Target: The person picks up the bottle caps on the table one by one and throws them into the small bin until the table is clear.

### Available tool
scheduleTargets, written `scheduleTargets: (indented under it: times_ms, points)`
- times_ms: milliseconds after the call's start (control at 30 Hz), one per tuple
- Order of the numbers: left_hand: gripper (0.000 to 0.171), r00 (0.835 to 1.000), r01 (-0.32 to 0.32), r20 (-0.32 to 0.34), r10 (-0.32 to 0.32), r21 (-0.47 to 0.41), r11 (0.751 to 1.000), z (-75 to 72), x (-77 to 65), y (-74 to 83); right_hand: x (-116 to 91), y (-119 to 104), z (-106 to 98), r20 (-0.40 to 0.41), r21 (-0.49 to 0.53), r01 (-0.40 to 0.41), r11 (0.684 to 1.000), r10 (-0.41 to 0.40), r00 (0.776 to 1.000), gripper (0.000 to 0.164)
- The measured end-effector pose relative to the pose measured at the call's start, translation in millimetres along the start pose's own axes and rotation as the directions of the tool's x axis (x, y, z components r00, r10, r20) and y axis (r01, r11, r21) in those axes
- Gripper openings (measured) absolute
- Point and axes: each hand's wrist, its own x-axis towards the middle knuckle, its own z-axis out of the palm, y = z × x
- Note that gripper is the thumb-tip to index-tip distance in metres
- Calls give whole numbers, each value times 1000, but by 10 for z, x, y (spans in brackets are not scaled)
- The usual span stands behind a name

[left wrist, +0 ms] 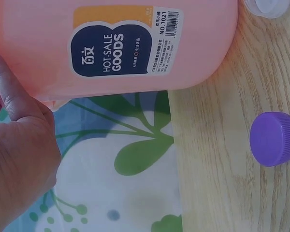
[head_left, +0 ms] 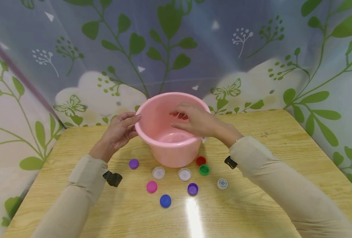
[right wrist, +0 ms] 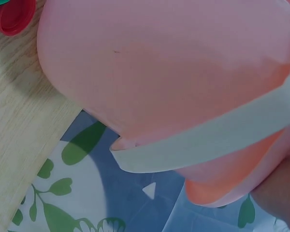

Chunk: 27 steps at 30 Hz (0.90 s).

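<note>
A pink plastic bucket (head_left: 176, 153) stands tilted slightly at the back of the table. My left hand (head_left: 119, 132) grips its left rim, thumb on the rim and fingers against the outer wall. In the left wrist view that hand (left wrist: 21, 145) lies beside the labelled side of the bucket (left wrist: 34, 43). My right hand (head_left: 195, 120) reaches over the right rim into the bucket's mouth, fingers loosely bent and thumb apart, with nothing visible held. The right wrist view shows the bucket's white handle (right wrist: 208, 133) hanging down outside; that hand's fingers are hidden there.
Several bottle caps lie before the bucket: purple (head_left: 133, 164), white (head_left: 158, 173), pink (head_left: 152, 187), blue (head_left: 165, 201), red (head_left: 201, 161), green (head_left: 204, 170) and a printed white one (head_left: 222, 184). A leaf-patterned curtain (head_left: 176, 46) rises behind the wooden table (head_left: 259, 205).
</note>
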Motion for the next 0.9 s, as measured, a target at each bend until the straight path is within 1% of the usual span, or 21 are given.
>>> scheduleTargets:
  times_ms: [200, 367, 567, 667, 800, 900]
  points:
    - [25, 1000, 5, -6, -5, 2, 1000, 5, 8, -10, -44, 3, -31, -49, 23, -1, 1000, 2, 999, 32]
    - [27, 1000, 2, -10, -2, 5, 1000, -3, 8, -14, -113, 25, -111, -100, 23, -6, 1000, 9, 995, 32]
    - [28, 1000, 2, -2, -2, -8, 1000, 3, 8, -16, -337, 92, -253, -151, 15, -42, 999, 43, 988, 32]
    - [28, 1000, 6, -3, -6, -10, 1000, 0, 9, -16, -455, 130, -311, -196, 0, -26, 1000, 25, 980, 30]
    - [28, 1000, 7, -10, -7, -5, 1000, 1, 3, -4, -573, 210, -366, -233, -13, 3, 1000, -6, 972, 27]
    - [29, 1000, 11, -7, -11, -3, 1000, 11, 2, 5, -646, 292, -397, -249, -1, -4, 1000, 3, 969, 28]
